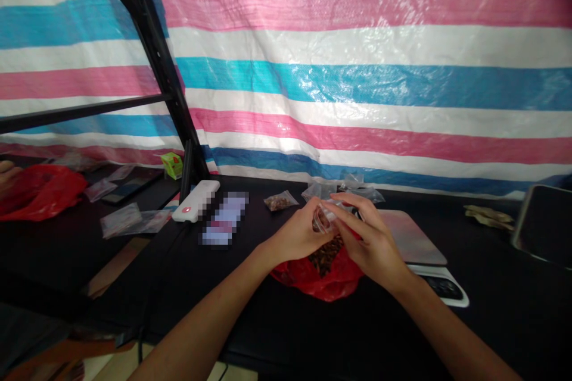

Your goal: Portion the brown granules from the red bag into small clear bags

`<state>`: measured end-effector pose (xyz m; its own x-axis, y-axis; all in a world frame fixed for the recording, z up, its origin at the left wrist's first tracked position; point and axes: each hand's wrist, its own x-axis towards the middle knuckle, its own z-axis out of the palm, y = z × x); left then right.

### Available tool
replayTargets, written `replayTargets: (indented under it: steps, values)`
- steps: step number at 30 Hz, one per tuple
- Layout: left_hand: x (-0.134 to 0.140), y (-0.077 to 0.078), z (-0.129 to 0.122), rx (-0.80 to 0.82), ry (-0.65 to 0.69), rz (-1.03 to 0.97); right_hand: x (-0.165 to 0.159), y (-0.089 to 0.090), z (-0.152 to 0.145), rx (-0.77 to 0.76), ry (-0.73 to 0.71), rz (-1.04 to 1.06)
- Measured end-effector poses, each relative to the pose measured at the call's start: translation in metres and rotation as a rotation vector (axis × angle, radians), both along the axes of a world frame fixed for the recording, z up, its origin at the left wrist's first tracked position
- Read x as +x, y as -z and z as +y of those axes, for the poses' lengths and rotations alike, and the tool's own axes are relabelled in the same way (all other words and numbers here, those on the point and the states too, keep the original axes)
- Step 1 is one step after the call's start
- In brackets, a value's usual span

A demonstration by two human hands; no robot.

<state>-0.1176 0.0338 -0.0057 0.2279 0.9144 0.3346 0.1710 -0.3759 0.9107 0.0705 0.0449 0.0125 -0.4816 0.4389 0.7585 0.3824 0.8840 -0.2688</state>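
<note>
Both hands are closed on a small clear plastic bag (320, 221) with some brown bits inside. My left hand (298, 235) grips its left side, and my right hand (369, 238) pinches it near the top from the right. Directly below lies an open red plastic bag (328, 286) holding a heap of brown dried pieces (325, 259), partly hidden by my hands. Just right of it sits a kitchen scale (413, 238) with a flat metal plate and a dark display.
A filled small bag (280, 201) and several clear bags (369, 193) lie behind my hands. Left are a white power bank (196, 199) and a blurred-out phone (226, 218). Crumpled brown paper (488, 216) lies right. Another person's hand (6, 174) is beside a red bag (44, 190).
</note>
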Motion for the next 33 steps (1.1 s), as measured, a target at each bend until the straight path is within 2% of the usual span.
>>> replayTargets:
  steps: [4,7,11,13,16,23,26,29,33]
  values:
    - [-0.004,-0.008,0.002,-0.015,0.024,-0.069,-0.001,-0.003,0.001,-0.035,0.126,0.110]
    - [-0.008,-0.015,0.004,0.030,-0.073,-0.172,0.000,0.000,0.006,-0.158,0.197,0.130]
    - [-0.013,-0.024,0.003,0.118,-0.158,-0.273,0.003,0.008,0.010,-0.300,0.093,-0.010]
    - [-0.014,-0.026,0.001,0.119,-0.129,-0.308,0.001,0.010,0.008,-0.338,0.037,-0.059]
    - [-0.012,-0.025,-0.004,0.123,-0.064,-0.335,-0.006,0.010,0.000,-0.410,-0.032,-0.016]
    - [-0.005,-0.022,-0.013,0.074,0.068,-0.262,-0.015,0.008,-0.009,-0.573,-0.139,0.062]
    - [-0.011,-0.021,-0.008,0.170,0.029,-0.198,-0.004,0.000,-0.004,-0.544,-0.073,0.023]
    - [-0.017,-0.019,-0.001,0.271,-0.097,-0.100,0.018,-0.010,0.008,-0.457,0.027,-0.045]
    - [-0.024,-0.014,0.003,0.343,-0.237,0.198,0.060,-0.017,0.034,-0.415,0.251,-0.348]
